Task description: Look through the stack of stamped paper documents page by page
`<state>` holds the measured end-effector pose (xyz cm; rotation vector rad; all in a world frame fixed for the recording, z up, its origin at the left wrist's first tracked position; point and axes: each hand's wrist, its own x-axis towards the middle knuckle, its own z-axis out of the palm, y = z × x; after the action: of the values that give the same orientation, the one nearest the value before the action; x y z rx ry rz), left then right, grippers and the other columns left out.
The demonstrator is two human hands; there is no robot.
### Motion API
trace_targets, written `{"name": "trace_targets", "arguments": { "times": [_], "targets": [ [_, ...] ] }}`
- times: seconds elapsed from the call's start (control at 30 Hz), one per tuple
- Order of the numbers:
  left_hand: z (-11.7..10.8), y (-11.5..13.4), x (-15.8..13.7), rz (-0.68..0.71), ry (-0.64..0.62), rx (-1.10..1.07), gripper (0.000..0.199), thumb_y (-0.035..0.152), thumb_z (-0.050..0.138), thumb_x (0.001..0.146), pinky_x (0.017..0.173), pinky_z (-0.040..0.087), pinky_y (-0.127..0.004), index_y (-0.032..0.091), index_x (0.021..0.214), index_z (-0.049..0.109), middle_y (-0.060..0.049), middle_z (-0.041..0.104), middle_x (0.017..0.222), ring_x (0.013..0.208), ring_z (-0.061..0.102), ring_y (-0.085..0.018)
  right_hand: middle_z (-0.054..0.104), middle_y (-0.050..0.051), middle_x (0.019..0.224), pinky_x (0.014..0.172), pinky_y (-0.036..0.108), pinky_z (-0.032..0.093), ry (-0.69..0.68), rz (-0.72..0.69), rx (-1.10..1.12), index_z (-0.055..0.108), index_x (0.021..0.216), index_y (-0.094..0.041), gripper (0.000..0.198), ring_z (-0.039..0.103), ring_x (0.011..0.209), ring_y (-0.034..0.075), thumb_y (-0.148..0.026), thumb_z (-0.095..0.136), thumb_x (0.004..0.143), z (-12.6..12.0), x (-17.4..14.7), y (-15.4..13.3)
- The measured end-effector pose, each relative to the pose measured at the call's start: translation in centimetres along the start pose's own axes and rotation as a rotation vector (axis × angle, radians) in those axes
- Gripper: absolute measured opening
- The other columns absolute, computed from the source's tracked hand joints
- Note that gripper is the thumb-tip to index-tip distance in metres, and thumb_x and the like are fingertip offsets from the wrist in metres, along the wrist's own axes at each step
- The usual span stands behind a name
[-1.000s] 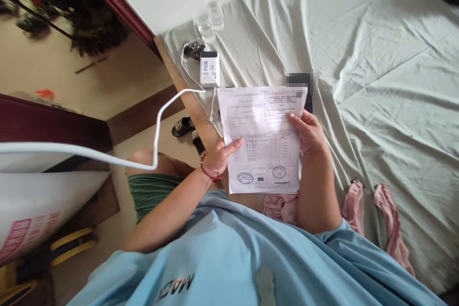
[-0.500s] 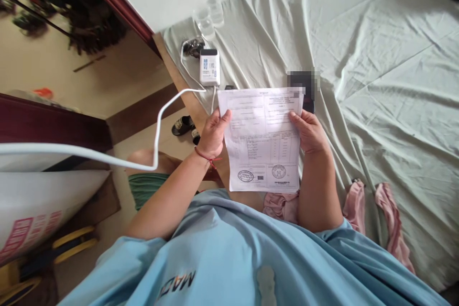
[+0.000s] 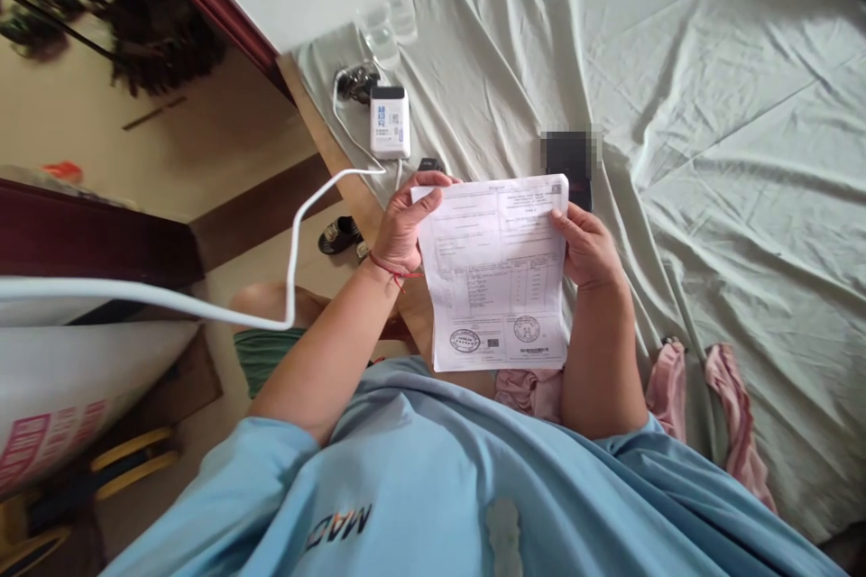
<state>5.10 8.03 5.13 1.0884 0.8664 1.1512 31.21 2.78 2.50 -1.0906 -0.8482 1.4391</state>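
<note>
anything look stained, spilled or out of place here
A pale grey blotch low on the blue shirt looks like a stain, though it may be print. The dark item beyond the papers appears partly pixelated. No spill shows.

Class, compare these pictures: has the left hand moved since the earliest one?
Yes. The left hand has moved up the picture, closer to the white box lying on the sheet.

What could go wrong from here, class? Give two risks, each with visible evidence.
1. The left hand and right hand grip the printed paper at opposite sides; pulling unevenly might crease or tear it.
2. The white cable runs near the left arm in this view; swinging that arm outward could perhaps snag it.
</note>
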Motion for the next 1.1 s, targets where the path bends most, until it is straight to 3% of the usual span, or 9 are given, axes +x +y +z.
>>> {"name": "trace_targets", "arguments": {
  "times": [0.23, 0.43, 0.57, 0.93, 1.1],
  "targets": [
    [0.6, 0.1, -0.4, 0.055, -0.006, 0.005, 0.035, 0.057, 0.069, 0.091, 0.112, 0.051, -0.053, 0.024, 0.101, 0.072, -0.006, 0.075, 0.125, 0.128, 0.066, -0.031, 0.08, 0.002, 0.096, 0.082, 0.038, 0.062, 0.001, 0.008, -0.003, 0.081, 0.105, -0.029, 0.031, 0.076, 0.09, 0.023, -0.054, 0.079, 0.086, 0.1, -0.1, -0.1],
    [0.3, 0.1, -0.1, 0.087, -0.043, 0.03, 0.043, 0.054, 0.067, 0.093, 0.105, 0.056, -0.049, 0.033, 0.131, 0.065, -0.005, 0.071, 0.135, 0.131, 0.064, -0.032, 0.08, 0.003, 0.099, 0.084, 0.038, 0.062, 0.021, 0.011, -0.041, 0.08, 0.106, -0.029, 0.034, 0.075, 0.094, 0.024, -0.056, 0.078, 0.086, 0.0, 0.1, -0.1],
    [0.0, 0.3, 0.0, 0.102, -0.04, 0.126, 0.051, 0.055, 0.067, 0.093, 0.099, 0.058, -0.046, 0.035, 0.139, 0.06, -0.006, 0.074, 0.126, 0.126, 0.067, -0.031, 0.08, 0.003, 0.102, 0.084, 0.039, 0.062, 0.005, 0.005, -0.038, 0.079, 0.109, -0.029, 0.037, 0.075, 0.097, 0.025, -0.058, 0.077, 0.086, -0.1, 0.3, 0.1],
    [1.1, 1.3, 0.2, 0.019, 0.097, 0.163, 0.061, 0.073, 0.042, 0.099, 0.089, 0.061, -0.043, 0.027, 0.13, 0.067, -0.008, 0.077, 0.103, 0.106, 0.074, -0.027, 0.079, 0.004, 0.098, 0.077, 0.037, 0.061, 0.019, -0.011, -0.063, 0.079, 0.106, -0.028, 0.04, 0.074, 0.095, 0.025, -0.062, 0.075, 0.086, 0.0, 0.5, 0.4],
    [1.1, 1.3, -0.1, -0.012, 0.094, 0.122, 0.056, 0.07, 0.048, 0.098, 0.091, 0.061, -0.044, 0.024, 0.122, 0.07, -0.009, 0.078, 0.111, 0.112, 0.073, -0.029, 0.077, 0.003, 0.089, 0.074, 0.035, 0.059, 0.034, -0.065, -0.07, 0.078, 0.098, -0.027, 0.034, 0.071, 0.082, 0.021, -0.059, 0.076, 0.087, -0.1, 0.5, 0.4]
  ]
}}
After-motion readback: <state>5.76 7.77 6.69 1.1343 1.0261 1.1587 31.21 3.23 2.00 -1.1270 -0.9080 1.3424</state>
